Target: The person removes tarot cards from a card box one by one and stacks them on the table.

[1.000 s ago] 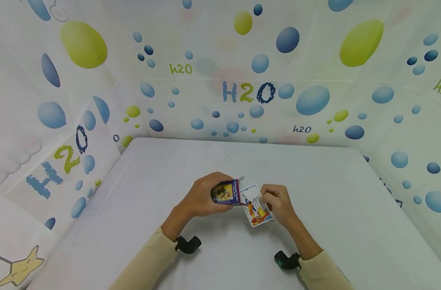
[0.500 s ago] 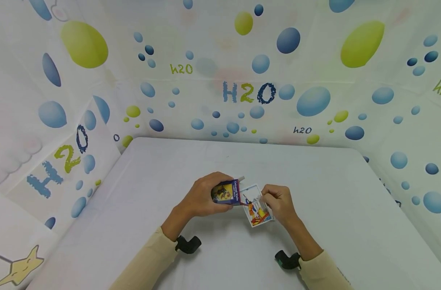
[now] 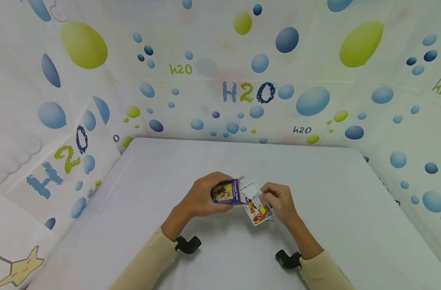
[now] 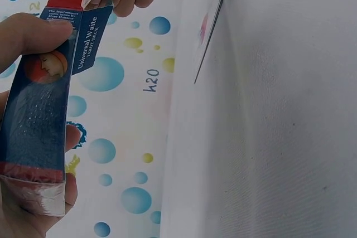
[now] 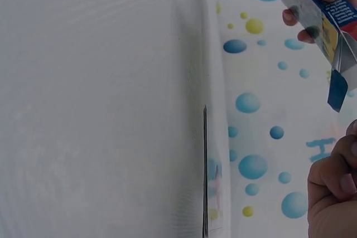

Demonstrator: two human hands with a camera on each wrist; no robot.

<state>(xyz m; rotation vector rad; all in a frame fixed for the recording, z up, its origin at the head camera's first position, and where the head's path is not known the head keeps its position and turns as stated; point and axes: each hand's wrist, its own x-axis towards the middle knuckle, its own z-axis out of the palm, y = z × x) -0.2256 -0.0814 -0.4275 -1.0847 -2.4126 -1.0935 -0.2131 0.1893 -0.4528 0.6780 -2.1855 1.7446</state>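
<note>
My left hand [image 3: 207, 195] grips a dark blue tarot deck box [image 3: 225, 192] around its sides. In the left wrist view the box [image 4: 39, 98] is labelled "Universal Waite Tarot Deck", and its end flap [image 4: 92, 40] stands out, open. A few picture cards [image 3: 257, 207] with white borders, slightly fanned, hang beside the box's open end. My right hand [image 3: 280, 201] pinches them near their right edge, fingers curled. In the right wrist view the right hand [image 5: 334, 188] shows only in part at the right edge. Whether cards remain inside the box is hidden.
Both hands are above a white cloth-covered table [image 3: 224, 257]. A patterned backdrop [image 3: 206, 80] with blue and green bubbles rises behind and at the sides. Black wrist mounts [image 3: 188, 244] sit at both sleeves.
The cards in my right hand have turned slightly and shifted up a little, and more of a lower card's edge shows at the bottom right. My left hand and the box have hardly moved.
</note>
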